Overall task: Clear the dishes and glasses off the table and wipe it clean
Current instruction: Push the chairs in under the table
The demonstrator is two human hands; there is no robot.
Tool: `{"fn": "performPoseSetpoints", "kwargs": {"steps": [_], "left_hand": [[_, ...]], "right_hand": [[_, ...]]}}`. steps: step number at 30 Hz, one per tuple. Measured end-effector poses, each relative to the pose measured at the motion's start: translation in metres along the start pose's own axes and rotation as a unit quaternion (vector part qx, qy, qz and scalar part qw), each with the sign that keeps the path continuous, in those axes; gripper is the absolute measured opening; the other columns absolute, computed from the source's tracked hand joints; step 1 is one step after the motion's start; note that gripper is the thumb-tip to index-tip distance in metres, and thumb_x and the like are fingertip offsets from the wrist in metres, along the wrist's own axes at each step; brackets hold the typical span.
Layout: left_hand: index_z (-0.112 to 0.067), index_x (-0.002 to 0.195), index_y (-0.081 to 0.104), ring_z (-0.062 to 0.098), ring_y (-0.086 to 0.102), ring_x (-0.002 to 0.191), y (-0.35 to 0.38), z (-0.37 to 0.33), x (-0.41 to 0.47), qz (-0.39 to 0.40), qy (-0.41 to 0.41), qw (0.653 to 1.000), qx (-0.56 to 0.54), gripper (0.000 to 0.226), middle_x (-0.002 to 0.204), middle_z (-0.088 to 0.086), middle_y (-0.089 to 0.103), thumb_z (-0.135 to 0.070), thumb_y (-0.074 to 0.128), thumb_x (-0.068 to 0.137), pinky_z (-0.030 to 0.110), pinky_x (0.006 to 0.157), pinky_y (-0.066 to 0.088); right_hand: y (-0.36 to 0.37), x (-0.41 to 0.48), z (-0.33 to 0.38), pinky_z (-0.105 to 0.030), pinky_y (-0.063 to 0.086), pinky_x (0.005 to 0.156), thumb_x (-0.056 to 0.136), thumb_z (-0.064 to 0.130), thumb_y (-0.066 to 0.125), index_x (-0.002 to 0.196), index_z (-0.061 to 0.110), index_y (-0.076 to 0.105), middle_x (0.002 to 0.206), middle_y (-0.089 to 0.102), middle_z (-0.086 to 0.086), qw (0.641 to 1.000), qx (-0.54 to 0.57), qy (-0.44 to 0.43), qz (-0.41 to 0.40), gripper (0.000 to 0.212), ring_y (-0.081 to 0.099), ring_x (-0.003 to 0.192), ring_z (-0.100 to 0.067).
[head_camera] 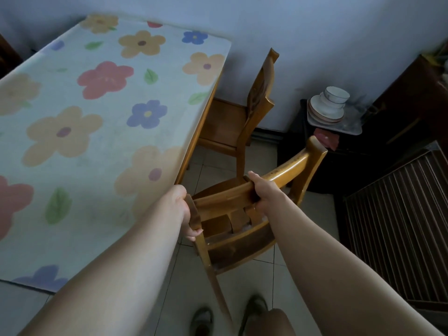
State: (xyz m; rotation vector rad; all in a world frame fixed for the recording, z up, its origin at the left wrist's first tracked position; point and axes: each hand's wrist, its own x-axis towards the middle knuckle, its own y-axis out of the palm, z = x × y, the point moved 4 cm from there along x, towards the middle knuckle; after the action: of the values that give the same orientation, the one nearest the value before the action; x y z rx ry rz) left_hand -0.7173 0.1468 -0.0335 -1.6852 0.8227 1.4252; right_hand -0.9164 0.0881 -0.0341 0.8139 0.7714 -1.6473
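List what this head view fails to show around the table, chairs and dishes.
Head view, table: left side cut off by the frame edge.
Head view, stack of dishes: small and dim, count unclear.
Head view, near chair: seat mostly hidden by its back, gripped by left hand and right hand.

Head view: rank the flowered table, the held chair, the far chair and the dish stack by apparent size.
1. flowered table, by far the largest.
2. held chair.
3. far chair; it looks smaller but stands farther off, so the two chairs may match.
4. dish stack, smallest, and far from the camera.
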Motion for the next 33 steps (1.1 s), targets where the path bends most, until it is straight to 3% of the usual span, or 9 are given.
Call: {"fn": "performPoseSetpoints", "kwargs": {"steps": [4, 7, 11, 15, 17, 20, 24, 28, 33], "left_hand": [[-0.005, 0.120, 0.037, 0.056, 0.029, 0.130, -0.001, -0.009, 0.000, -0.006, 0.005, 0.999, -0.048, 0.044, 0.128, 0.030, 0.042, -0.034, 0.051, 0.091, 0.066, 0.097, 0.038], [-0.008, 0.121, 0.033, 0.060, 0.022, 0.132, -0.003, -0.016, -0.002, -0.015, 0.020, 0.998, -0.065, 0.041, 0.139, 0.031, 0.032, -0.033, 0.049, 0.093, 0.068, 0.098, 0.037], [-0.011, 0.117, 0.036, 0.056, 0.029, 0.130, -0.001, -0.021, -0.004, -0.021, 0.062, 0.992, -0.111, 0.043, 0.137, 0.026, 0.039, -0.041, 0.052, 0.091, 0.066, 0.099, 0.037], [-0.014, 0.118, 0.039, 0.049, 0.038, 0.127, 0.001, -0.018, -0.006, -0.002, 0.103, 0.985, -0.137, 0.075, 0.115, 0.019, 0.048, -0.071, 0.062, 0.073, 0.066, 0.100, 0.036], [-0.020, 0.126, 0.036, 0.054, 0.030, 0.131, 0.008, -0.011, -0.009, 0.013, 0.095, 0.982, -0.162, 0.092, 0.128, 0.020, 0.043, -0.075, 0.069, 0.060, 0.072, 0.096, 0.033], [-0.024, 0.137, 0.031, 0.056, 0.013, 0.138, 0.013, -0.009, -0.015, 0.009, 0.100, 0.969, -0.227, 0.089, 0.152, 0.018, 0.022, -0.062, 0.072, 0.068, 0.071, 0.096, 0.036], [-0.022, 0.143, 0.024, 0.055, 0.010, 0.139, 0.019, -0.002, -0.009, -0.025, 0.062, 0.941, -0.331, 0.085, 0.155, 0.025, 0.011, -0.050, 0.069, 0.076, 0.063, 0.104, 0.034], [-0.024, 0.147, 0.021, 0.056, 0.011, 0.139, 0.018, 0.009, -0.008, -0.037, 0.029, 0.925, -0.376, 0.092, 0.155, 0.026, 0.008, -0.047, 0.071, 0.073, 0.063, 0.105, 0.033], [-0.022, 0.150, 0.012, 0.056, 0.014, 0.138, 0.023, 0.026, -0.017, -0.024, 0.009, 0.895, -0.446, 0.099, 0.155, 0.029, -0.002, -0.035, 0.072, 0.071, 0.059, 0.108, 0.033]], "right_hand": [[-0.004, 0.006, 0.017, -0.052, 0.044, 0.101, 0.089, 0.035, 0.065, 0.119, 0.011, 0.041, 0.099, 0.057, -0.015, 0.997, 0.065, 0.044, 0.009, 0.046, 0.058, 0.101, -0.034], [-0.016, 0.020, 0.039, -0.065, 0.029, 0.107, 0.085, 0.034, 0.068, 0.131, 0.014, 0.036, 0.119, 0.049, -0.019, 0.990, 0.106, 0.089, -0.013, 0.059, 0.044, 0.122, -0.044], [-0.011, 0.035, 0.052, -0.070, 0.032, 0.101, 0.085, 0.033, 0.067, 0.121, 0.016, 0.038, 0.118, 0.048, -0.021, 0.994, 0.036, 0.101, 0.002, 0.049, 0.044, 0.120, -0.046], [-0.003, 0.044, 0.063, -0.069, 0.032, 0.100, 0.080, 0.029, 0.073, 0.115, 0.017, 0.037, 0.122, 0.047, -0.019, 0.993, -0.007, 0.107, 0.053, 0.052, 0.043, 0.121, -0.046], [-0.008, 0.051, 0.067, -0.070, 0.033, 0.099, 0.076, 0.028, 0.076, 0.114, 0.019, 0.035, 0.124, 0.045, -0.019, 0.990, -0.030, 0.119, 0.065, 0.056, 0.041, 0.123, -0.048], [-0.013, 0.056, 0.063, -0.068, 0.037, 0.097, 0.078, 0.026, 0.075, 0.112, 0.017, 0.037, 0.118, 0.046, -0.017, 0.986, -0.027, 0.135, 0.091, 0.052, 0.044, 0.118, -0.045], [-0.013, 0.061, 0.063, -0.063, 0.038, 0.099, 0.077, 0.019, 0.074, 0.104, 0.011, 0.046, 0.119, 0.048, -0.018, 0.978, -0.015, 0.178, 0.106, 0.039, 0.046, 0.114, -0.044], [-0.010, 0.058, 0.064, -0.054, 0.034, 0.109, 0.077, 0.015, 0.070, 0.134, 0.011, 0.032, 0.137, 0.035, -0.021, 0.975, -0.016, 0.212, 0.071, 0.068, 0.035, 0.127, -0.044], [-0.002, 0.059, 0.083, -0.046, 0.029, 0.114, 0.080, 0.015, 0.068, 0.142, 0.000, 0.018, 0.148, 0.022, -0.025, 0.970, -0.058, 0.217, 0.094, 0.082, 0.026, 0.137, -0.041]]}}
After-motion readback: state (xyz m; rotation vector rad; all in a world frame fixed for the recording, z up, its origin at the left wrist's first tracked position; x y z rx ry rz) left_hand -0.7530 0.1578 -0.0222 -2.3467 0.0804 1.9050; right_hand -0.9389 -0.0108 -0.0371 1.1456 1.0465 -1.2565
